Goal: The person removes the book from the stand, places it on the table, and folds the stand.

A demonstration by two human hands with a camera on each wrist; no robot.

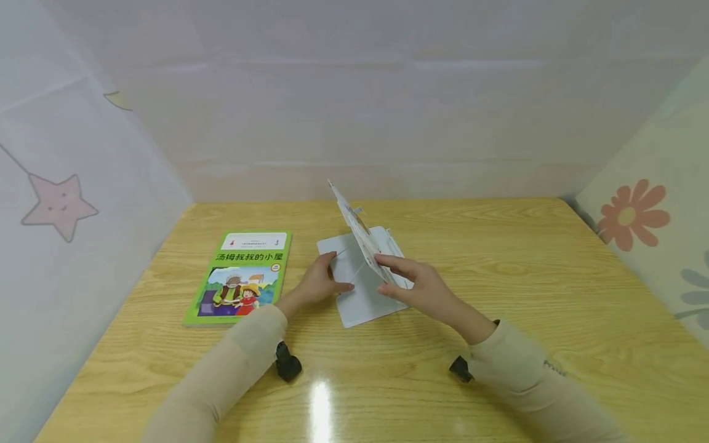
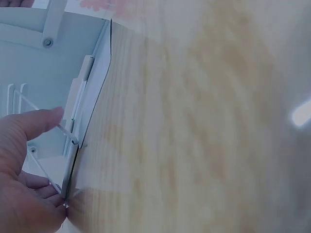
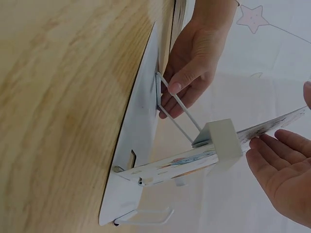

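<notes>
A white folding book stand (image 1: 360,307) is on the table, its flat base lying down and its printed back panel (image 3: 189,162) raised at a slant. My left hand (image 1: 318,280) is at the base's left edge, holding the wire support (image 3: 182,106) between thumb and fingers. That wire runs up to a bracket on the panel. My right hand (image 1: 423,289) grips the panel's near side, fingers against one face and thumb opposite. The left wrist view shows the left thumb (image 2: 41,121) on the wire, with the other fingers partly hidden.
A green-bordered picture book (image 1: 238,280) lies face up left of the stand. Pale wall sheets with a pink star (image 1: 60,206) and a flower (image 1: 631,214) enclose the wooden table (image 1: 498,258). Dark wrist cameras (image 1: 288,363) hang below both sleeves.
</notes>
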